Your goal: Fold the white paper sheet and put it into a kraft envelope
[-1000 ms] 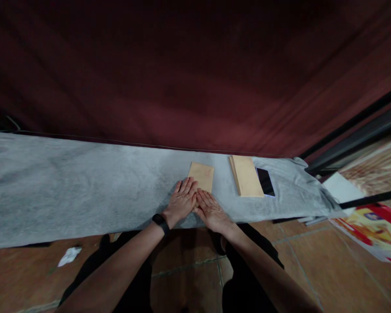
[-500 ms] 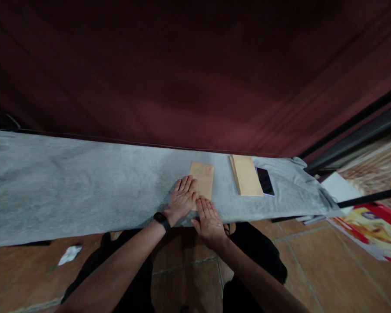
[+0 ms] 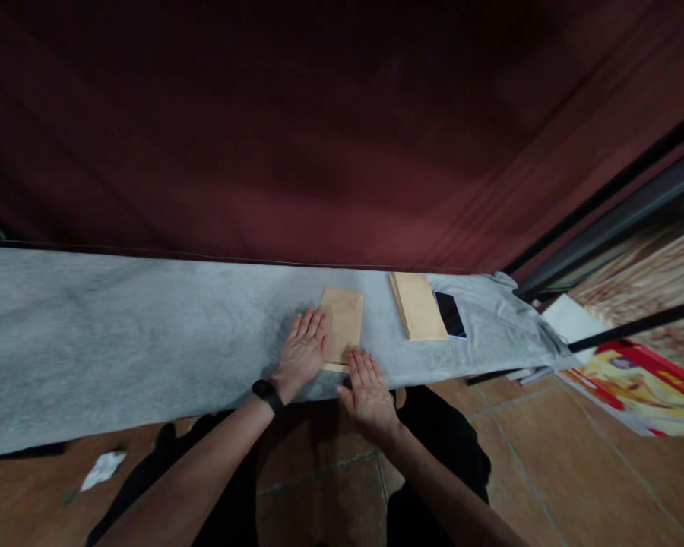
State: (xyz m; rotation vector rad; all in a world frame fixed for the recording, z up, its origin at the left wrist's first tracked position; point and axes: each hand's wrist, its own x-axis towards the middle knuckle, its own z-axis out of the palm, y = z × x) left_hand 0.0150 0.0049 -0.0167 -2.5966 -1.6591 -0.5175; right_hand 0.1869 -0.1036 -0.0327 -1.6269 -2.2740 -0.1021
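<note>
A brown paper envelope (image 3: pixel 343 323) lies flat on the grey cloth, with faint reddish print near its upper right corner. A paler strip shows along its near edge. My left hand (image 3: pixel 302 349) rests flat at the envelope's left side, fingers stretched out and touching its edge. At the near right corner lies my right hand (image 3: pixel 370 391), palm down with fingers extended, its fingertips on or just beside the paper. Neither hand grips anything. To the right sits a small stack of similar brown envelopes (image 3: pixel 419 308), slightly fanned at its left edge.
A dark-screened phone (image 3: pixel 451 314) lies against the stack's right side. Grey cloth (image 3: pixel 119 334) covers the narrow table, backed by a dark red curtain (image 3: pixel 319 152). A red and yellow box (image 3: pixel 644 384) stands at the right. On the tiled floor lies a crumpled white paper (image 3: pixel 102 469).
My hands have moved apart, the left to the left edge and the right to the near corner, uncovering more of the envelope. The whole view has shifted slightly.
</note>
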